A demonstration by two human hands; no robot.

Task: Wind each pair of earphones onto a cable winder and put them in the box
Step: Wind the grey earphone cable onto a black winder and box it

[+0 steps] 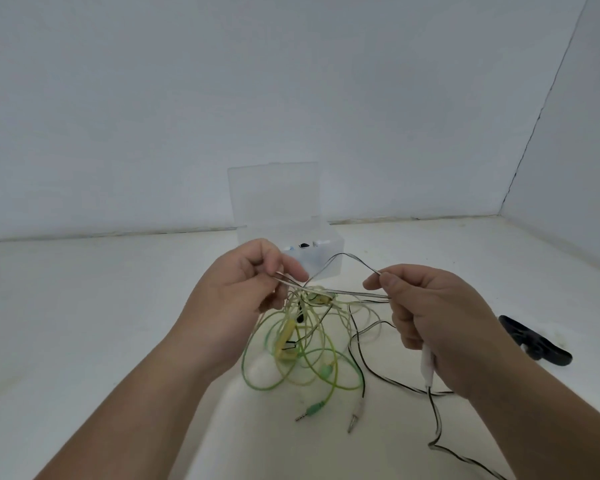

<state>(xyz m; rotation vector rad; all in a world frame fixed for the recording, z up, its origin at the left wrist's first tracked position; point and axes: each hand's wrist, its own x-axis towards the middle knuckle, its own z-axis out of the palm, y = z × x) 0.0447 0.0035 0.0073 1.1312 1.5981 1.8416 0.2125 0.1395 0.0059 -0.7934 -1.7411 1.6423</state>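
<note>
- Head view, single frame. Both hands are raised over a white table (101, 306), with a pale wall behind.
- Left hand (243, 296): fingers curled, thumb and fingertips pinching a flat strand of the black-and-clear cable (361, 293) at the top of the heap.
- Right hand (437, 317): thumb and forefinger pinch a loop of the same cable. The lower fingers curl round a white inline piece (426, 362) that sticks out below the palm.
- The cable runs between the two hands in a couple of near-level strands, and one loop arches up above them.
- Tangle of earphone cables (302, 355): green and yellow loops hang from just under the left hand down to the table between the forearms. I cannot tell how many pairs are in it.
- Green plug (314, 408) and white plug (358, 410) lie side by side, apart, on the table at the near edge of the tangle.
- More black-and-clear cable trails from below the right hand, under the right wrist, toward the near edge of the frame.
- Box (329, 258): clear plastic, on the table just beyond the left hand's fingertips, its lid (274, 195) standing open and upright. Small dark and pale items show inside, too small to identify.
- Cable winder (534, 341): black, flat on the table to the outside of the right hand, touched by neither hand.
</note>
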